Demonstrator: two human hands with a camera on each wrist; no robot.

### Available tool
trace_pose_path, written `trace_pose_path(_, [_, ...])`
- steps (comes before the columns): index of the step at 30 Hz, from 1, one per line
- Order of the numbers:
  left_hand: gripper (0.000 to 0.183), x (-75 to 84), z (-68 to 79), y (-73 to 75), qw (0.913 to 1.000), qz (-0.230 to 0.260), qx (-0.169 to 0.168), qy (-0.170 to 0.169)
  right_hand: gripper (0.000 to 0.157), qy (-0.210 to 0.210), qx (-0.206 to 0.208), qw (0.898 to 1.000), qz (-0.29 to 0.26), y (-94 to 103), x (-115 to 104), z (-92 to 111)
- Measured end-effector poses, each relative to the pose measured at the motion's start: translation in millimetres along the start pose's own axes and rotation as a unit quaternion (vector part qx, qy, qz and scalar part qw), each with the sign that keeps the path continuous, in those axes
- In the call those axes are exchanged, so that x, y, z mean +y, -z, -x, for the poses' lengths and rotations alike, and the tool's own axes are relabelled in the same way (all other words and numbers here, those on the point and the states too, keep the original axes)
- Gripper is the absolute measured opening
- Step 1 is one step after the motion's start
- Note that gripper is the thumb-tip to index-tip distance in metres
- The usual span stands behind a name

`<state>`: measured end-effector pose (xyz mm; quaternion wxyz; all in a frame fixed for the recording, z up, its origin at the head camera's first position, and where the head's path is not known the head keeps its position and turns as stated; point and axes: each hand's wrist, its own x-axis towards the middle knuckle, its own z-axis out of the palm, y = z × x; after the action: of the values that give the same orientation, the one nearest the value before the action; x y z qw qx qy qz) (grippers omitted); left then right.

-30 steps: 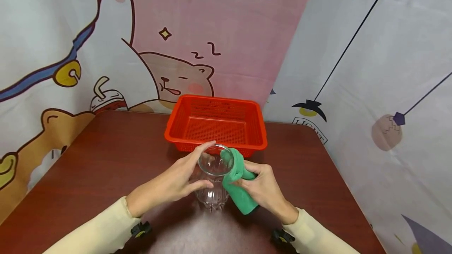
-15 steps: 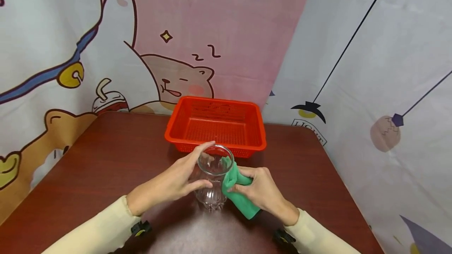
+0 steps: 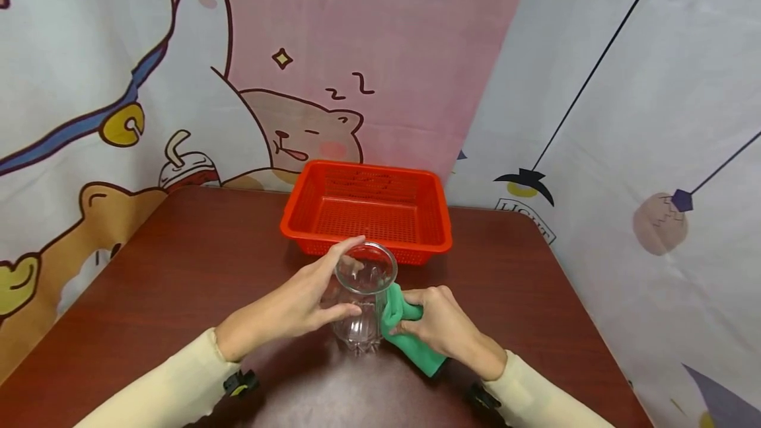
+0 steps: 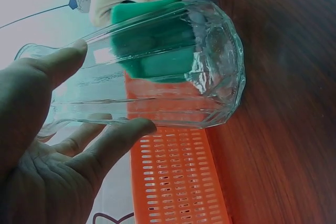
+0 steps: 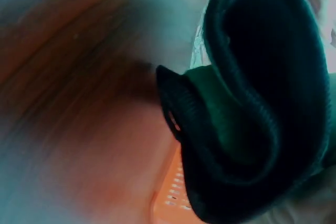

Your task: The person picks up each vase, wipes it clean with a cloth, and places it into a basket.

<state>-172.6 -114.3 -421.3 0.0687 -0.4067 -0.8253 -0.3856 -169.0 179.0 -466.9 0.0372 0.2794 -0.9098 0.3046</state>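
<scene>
A clear glass vase (image 3: 359,322) with a flared rim and ribbed sides stands upright, or nearly so, near the middle of the table. My left hand (image 3: 291,309) grips it around the neck and upper side from the left, thumb in front. From the right, my right hand (image 3: 446,322) pinches a folded green cloth (image 3: 416,349) and presses it against the vase's side. Through the glass in the left wrist view, the green cloth (image 4: 152,45) shows on the far wall of the vase (image 4: 220,66). Cloth folds (image 5: 236,103) fill much of the right wrist view, hiding the fingers.
Behind the vase, a red perforated plastic basket (image 3: 365,216) sits at the back of the dark brown table (image 3: 208,249). A printed cartoon curtain (image 3: 386,51) hangs around the table's back and sides.
My right hand has slid the green cloth down from near the vase's rim to its lower side. The left hand keeps its grip, and the vase stays about where it was.
</scene>
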Motion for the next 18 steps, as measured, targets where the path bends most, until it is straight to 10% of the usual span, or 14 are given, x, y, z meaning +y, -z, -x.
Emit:
trace_pose_path(9, [0.108, 1.4, -1.4, -0.9, 0.9998, 0.001, -0.011, 0.018, 0.031, 0.014, -0.032, 0.999, 0.030, -3.9, 5.1, -0.2])
trace_pose_path(18, [0.108, 1.9, -0.1, -1.8, 0.9998, -0.001, -0.001, 0.020, 0.062, 0.001, -0.038, 0.999, 0.039, -8.6, 4.4, -4.8])
